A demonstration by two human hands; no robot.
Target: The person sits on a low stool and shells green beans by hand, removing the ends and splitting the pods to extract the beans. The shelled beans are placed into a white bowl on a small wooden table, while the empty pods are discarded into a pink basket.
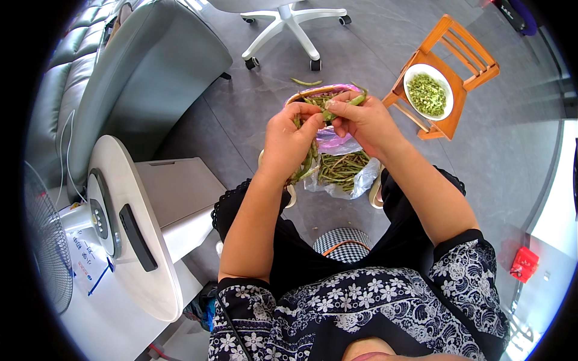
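Observation:
My left hand (291, 135) and my right hand (363, 119) meet over a basket (295, 97) lined with pink plastic. Between the fingertips of both is a green bean pod (328, 116). More long green beans (311, 155) hang from my left palm, and another long pod (358, 99) lies along my right fingers. Below the hands, a clear plastic bag (361, 185) on the floor holds many long beans (343, 169). A white bowl (450, 97) of small green pieces (426, 94) rests on a small wooden chair at the right.
The wooden chair (458, 117) stands front right. One loose bean (306, 82) lies on the floor beyond the basket. At left are a grey armchair (158, 58), a round-ended table (167, 289) with a black phone (137, 238), and a fan (49, 243). A white wheeled chair base (284, 13) stands ahead.

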